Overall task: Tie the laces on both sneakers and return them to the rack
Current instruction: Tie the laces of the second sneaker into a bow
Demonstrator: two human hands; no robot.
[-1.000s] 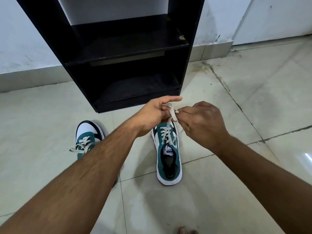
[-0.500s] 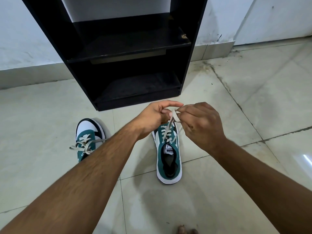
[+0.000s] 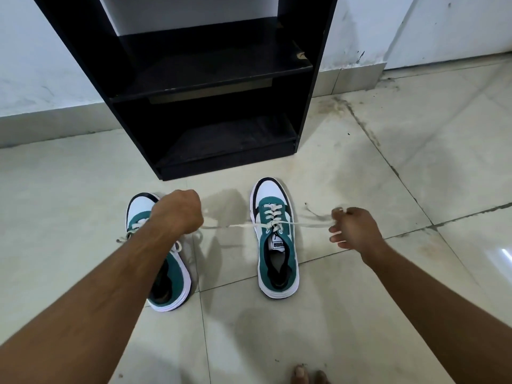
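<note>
Two green-and-white sneakers stand on the tiled floor, toes toward the rack. The right sneaker (image 3: 277,245) has its white lace (image 3: 302,224) stretched flat out to both sides across the tongue. My left hand (image 3: 178,212) is a fist shut on the lace's left end, hovering over the left sneaker (image 3: 171,284). My right hand (image 3: 352,231) pinches the right end, to the right of the shoe. The left sneaker's laces hang loose, partly hidden by my left forearm.
A black open shoe rack (image 3: 210,87) with two bare shelves stands against the white wall just beyond the sneakers. Pale floor tiles with dark grout lines spread all around. My toes (image 3: 307,374) show at the bottom edge.
My hands were close together above the right sneaker, working the lace. They have pulled apart sideways and down, drawing the lace ends taut to left and right.
</note>
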